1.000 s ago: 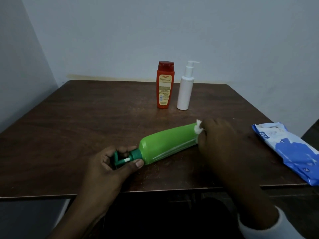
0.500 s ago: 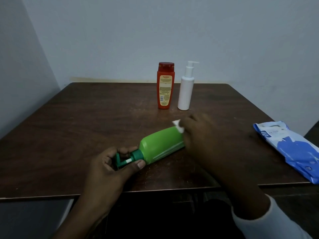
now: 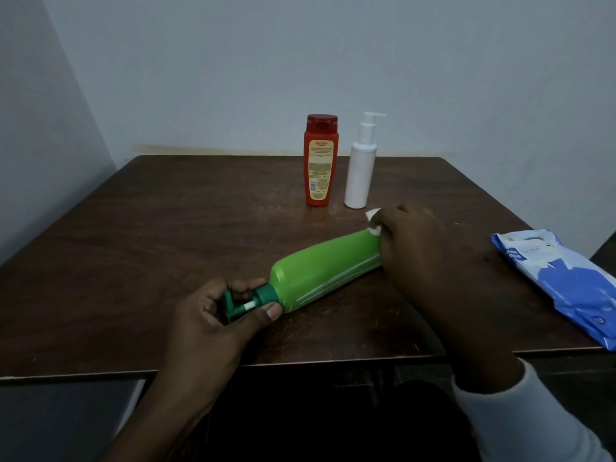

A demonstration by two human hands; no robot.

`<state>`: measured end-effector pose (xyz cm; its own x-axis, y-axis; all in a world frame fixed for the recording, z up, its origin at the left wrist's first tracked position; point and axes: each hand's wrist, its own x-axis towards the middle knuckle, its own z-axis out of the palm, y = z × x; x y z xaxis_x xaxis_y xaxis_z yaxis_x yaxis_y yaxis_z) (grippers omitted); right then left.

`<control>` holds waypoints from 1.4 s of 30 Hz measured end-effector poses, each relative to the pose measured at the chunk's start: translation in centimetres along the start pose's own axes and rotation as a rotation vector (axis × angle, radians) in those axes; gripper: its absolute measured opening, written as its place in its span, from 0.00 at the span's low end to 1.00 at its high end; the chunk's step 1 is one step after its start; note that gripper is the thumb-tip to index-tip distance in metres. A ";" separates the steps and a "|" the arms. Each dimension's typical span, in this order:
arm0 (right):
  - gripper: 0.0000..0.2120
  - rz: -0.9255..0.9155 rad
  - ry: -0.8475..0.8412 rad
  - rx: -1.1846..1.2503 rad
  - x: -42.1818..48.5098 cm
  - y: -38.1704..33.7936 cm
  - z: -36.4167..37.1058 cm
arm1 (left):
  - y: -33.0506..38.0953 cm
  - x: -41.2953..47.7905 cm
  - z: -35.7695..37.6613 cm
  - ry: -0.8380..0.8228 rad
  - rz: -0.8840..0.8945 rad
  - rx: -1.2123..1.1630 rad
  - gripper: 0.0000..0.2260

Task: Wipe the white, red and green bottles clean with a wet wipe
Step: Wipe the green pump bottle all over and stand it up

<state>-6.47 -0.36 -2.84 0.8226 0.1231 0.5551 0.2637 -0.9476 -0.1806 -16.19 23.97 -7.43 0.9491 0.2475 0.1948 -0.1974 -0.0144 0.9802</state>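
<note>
A green bottle [image 3: 320, 271] lies on its side on the dark wooden table [image 3: 166, 235], pump end toward me. My left hand [image 3: 213, 321] grips its dark green pump head. My right hand [image 3: 423, 248] covers the bottle's far base and presses a white wet wipe [image 3: 373, 223] against it; only a corner of the wipe shows. A red bottle [image 3: 320, 161] and a white pump bottle [image 3: 360, 165] stand upright side by side farther back, apart from both hands.
A blue and white pack of wet wipes [image 3: 563, 285] lies at the table's right edge, partly overhanging. Grey walls close in behind and to the left. The table's near edge [image 3: 300, 360] runs just below my hands.
My right hand slid the wipe toward the pump end along the green bottle, then back out to its base. My left hand kept hold of the pump.
</note>
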 end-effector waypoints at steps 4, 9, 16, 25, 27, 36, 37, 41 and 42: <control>0.13 -0.208 -0.022 0.231 -0.6 -2.9 0.2 | 0.2 -0.2 0.0 -0.008 -0.006 -0.015 0.13; 0.15 -0.223 -0.088 0.241 -0.7 -2.7 0.1 | 0.0 0.1 -0.2 -0.029 -0.018 -0.009 0.13; 0.15 0.105 -0.173 -0.106 0.5 0.5 -0.9 | -0.2 0.0 -0.3 -0.029 0.008 -0.026 0.14; 0.17 -0.321 -0.051 0.135 -3.7 -8.2 2.0 | -0.4 0.0 -0.2 0.008 -0.029 0.014 0.15; 0.19 -0.295 -0.049 0.123 -3.1 -6.8 2.1 | -0.3 -0.1 -0.2 0.019 -0.039 0.018 0.14; 0.13 0.009 -0.084 0.042 2.2 3.4 2.0 | -0.1 0.1 -0.1 0.051 -0.093 0.049 0.18; 0.13 -0.013 -0.094 0.062 2.4 3.4 1.9 | -0.1 0.2 -0.1 0.054 -0.097 0.045 0.17; 0.13 -0.149 -0.168 0.132 2.6 2.7 1.6 | 0.0 0.4 -0.1 0.052 -0.144 -0.012 0.17; 0.14 -0.171 -0.187 0.143 2.6 2.7 1.5 | 0.0 0.5 -0.2 0.055 -0.162 -0.044 0.16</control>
<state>-2.87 -2.17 -3.08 0.8355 0.3420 0.4301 0.4635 -0.8590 -0.2173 -15.81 24.31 -7.35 0.9547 0.2960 0.0314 -0.0551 0.0720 0.9959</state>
